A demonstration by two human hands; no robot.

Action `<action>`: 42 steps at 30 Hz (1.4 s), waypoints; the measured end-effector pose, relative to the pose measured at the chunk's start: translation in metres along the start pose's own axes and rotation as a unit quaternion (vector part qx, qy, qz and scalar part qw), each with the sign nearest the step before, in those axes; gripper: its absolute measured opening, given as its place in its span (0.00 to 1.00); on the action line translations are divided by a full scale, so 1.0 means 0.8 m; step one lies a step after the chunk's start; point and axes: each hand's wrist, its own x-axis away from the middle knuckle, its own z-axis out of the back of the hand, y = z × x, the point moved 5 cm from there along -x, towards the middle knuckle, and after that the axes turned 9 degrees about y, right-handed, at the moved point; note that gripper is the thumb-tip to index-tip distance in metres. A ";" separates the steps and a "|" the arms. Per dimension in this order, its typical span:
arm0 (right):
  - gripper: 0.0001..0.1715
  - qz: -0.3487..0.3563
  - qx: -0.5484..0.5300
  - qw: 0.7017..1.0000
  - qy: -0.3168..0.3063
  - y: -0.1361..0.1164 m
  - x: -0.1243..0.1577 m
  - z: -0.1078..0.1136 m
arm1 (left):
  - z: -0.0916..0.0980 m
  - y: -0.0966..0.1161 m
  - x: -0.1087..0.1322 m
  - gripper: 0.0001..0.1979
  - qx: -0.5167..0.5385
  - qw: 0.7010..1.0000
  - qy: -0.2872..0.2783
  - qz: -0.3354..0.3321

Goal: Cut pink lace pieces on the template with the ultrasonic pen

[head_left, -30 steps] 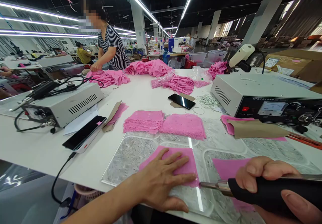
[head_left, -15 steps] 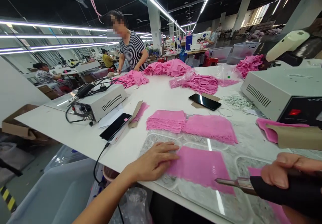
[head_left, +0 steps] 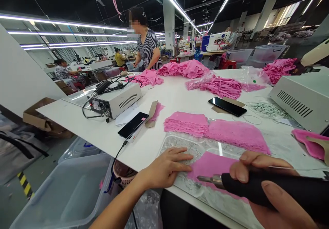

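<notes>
Apart from each other, the left hand (head_left: 164, 165) is resting with loose fingers at the left end of the pink cloth (head_left: 216, 162) on the mat (head_left: 183, 144), while the right hand (head_left: 281, 199) is gripping the tool (head_left: 239, 185), its tip pointing over the cloth's near left part. The step seems to be running the tip along that edge, so the next move is probably calling for the cloth lying taut.
</notes>
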 end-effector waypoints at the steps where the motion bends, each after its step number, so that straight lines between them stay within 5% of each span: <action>1: 0.10 0.007 0.000 1.000 -0.012 -0.001 -0.001 -0.008 | -0.002 -0.001 0.001 0.27 -0.002 1.000 -0.001 0.001; 28: 0.05 0.033 0.018 0.998 -0.059 0.003 -0.008 -0.039 | 0.002 0.002 0.006 0.24 -0.020 0.999 0.039 -0.029; 42: 0.05 0.016 0.011 0.999 -0.037 0.023 -0.012 -0.019 | 0.007 0.003 0.008 0.23 0.011 0.992 0.112 -0.050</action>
